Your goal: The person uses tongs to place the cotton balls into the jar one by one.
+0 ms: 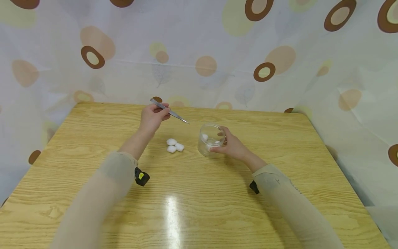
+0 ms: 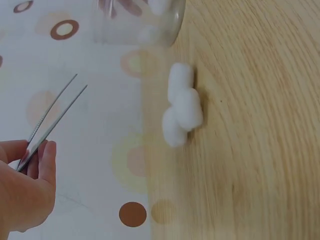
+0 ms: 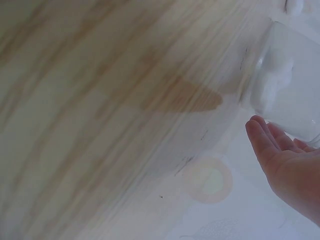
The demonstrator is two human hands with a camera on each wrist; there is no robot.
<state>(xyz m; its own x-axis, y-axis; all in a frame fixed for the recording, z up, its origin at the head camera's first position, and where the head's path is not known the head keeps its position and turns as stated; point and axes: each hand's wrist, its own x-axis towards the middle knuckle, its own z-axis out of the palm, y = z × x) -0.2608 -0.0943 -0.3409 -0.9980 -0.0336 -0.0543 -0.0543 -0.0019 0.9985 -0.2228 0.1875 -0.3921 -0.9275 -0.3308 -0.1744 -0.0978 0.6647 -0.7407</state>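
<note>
Wood-grain tabletop [image 1: 211, 200] below, left hand [image 1: 151, 119] pinches metal tweezers [image 1: 177, 116] and right hand [image 1: 234, 146] grips a clear jar [image 1: 202, 147].

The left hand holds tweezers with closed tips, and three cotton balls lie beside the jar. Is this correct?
Not quite: the left wrist view shows the tweezers in the left hand with their tips apart. The rest is right.

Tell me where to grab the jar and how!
Probably hold the jar by its outer wall, coming from the right, curling round it as the right hand does: the wall is round, and the loose cotton balls lie to the left.
</note>
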